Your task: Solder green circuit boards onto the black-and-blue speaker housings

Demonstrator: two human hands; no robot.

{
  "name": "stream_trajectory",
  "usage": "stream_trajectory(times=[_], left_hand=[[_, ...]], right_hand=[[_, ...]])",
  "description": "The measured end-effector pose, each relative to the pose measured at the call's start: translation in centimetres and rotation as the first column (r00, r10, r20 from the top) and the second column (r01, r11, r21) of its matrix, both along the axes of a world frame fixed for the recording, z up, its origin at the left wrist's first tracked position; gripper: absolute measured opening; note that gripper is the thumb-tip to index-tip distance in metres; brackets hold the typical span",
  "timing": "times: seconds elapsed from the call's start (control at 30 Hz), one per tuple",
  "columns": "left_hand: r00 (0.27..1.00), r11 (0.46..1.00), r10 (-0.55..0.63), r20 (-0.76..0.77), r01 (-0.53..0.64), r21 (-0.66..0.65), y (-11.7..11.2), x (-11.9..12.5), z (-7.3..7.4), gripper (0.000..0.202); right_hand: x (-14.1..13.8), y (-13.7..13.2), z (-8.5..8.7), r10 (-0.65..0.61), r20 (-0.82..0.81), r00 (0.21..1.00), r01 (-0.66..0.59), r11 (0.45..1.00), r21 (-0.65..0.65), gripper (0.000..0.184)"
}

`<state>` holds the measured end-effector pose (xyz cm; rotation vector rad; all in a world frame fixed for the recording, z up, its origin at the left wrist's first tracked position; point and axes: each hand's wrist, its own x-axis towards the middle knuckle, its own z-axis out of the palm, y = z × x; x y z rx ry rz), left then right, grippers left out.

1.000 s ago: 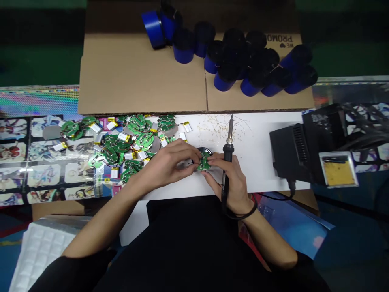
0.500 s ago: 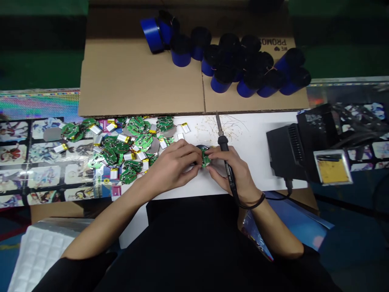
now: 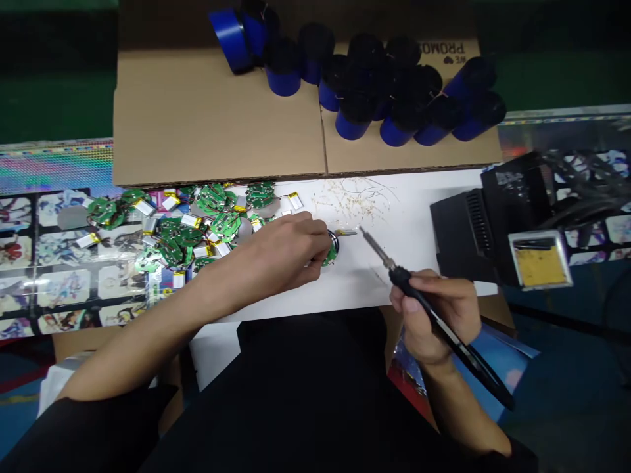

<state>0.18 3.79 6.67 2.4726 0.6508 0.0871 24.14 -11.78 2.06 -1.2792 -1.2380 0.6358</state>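
My left hand (image 3: 298, 253) is closed over a small green circuit board (image 3: 331, 255), with only the board's right edge showing past the fingers. A black ring-like part and a small battery (image 3: 346, 232) with a yellow end show at that edge. In my right hand (image 3: 441, 312) is a soldering iron (image 3: 419, 295), gripped like a pen. Its metal tip points up and left, a short way to the right of the battery and apart from it. Left of my left hand lies a heap of green circuit boards (image 3: 175, 240) wired to small silver batteries (image 3: 190, 221).
Blue and black cylinders (image 3: 352, 118) stand in a group on a cardboard box (image 3: 217, 131) at the back. To the right is a black soldering station (image 3: 463, 230) beside a yellow sponge in a tray (image 3: 539, 263). Solder crumbs (image 3: 355, 207) and thin wires are scattered on the white surface.
My right hand has let go of the board and moved right. The soldering iron has swung from upright across the hand into a pen-like grip. My left hand stays on the board.
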Motion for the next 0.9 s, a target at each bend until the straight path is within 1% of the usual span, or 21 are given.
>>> stream_trajectory(times=[0.1,0.2,0.3,0.4,0.53,0.67,0.77,0.9], left_hand=[[1.0,1.0,-0.021,-0.003,0.021,0.001,0.2,0.0,0.1,0.011],[0.999,0.999,-0.046,-0.018,0.047,0.013,0.3,0.0,0.1,0.012],[0.997,0.998,-0.064,-0.035,0.065,0.026,0.4,0.1,0.2,0.012],[0.996,0.996,-0.072,-0.044,0.074,0.04,0.5,0.1,0.3,0.013],[0.996,0.996,-0.076,-0.038,0.078,0.047,0.6,0.2,0.3,0.012],[0.997,0.996,-0.077,-0.022,0.078,0.052,0.6,0.3,0.1,0.012],[0.997,0.996,-0.075,-0.025,0.076,0.044,0.6,0.3,0.0,0.012],[0.996,0.996,-0.079,-0.046,0.081,0.037,0.7,0.4,0.2,0.01]], right_hand=[[0.2,-1.5,0.2,-0.013,0.138,0.99,0.016,1.0,-0.023,0.025],[-0.3,-1.8,0.7,0.079,0.297,0.952,-0.071,0.997,-0.036,0.024],[-1.0,-1.3,0.8,0.116,0.384,0.916,-0.135,0.991,0.023,0.024],[-1.4,-1.0,0.6,0.122,0.407,0.905,-0.154,0.987,0.047,0.025],[-1.5,-1.0,0.3,0.131,0.429,0.894,-0.161,0.986,0.034,0.024],[-1.4,-0.8,0.1,0.162,0.455,0.876,-0.206,0.977,0.048,0.022],[-1.3,-0.5,0.2,0.173,0.477,0.862,-0.226,0.973,0.056,0.019],[-1.5,-0.4,0.6,0.158,0.485,0.86,-0.208,0.977,0.051,0.018]])
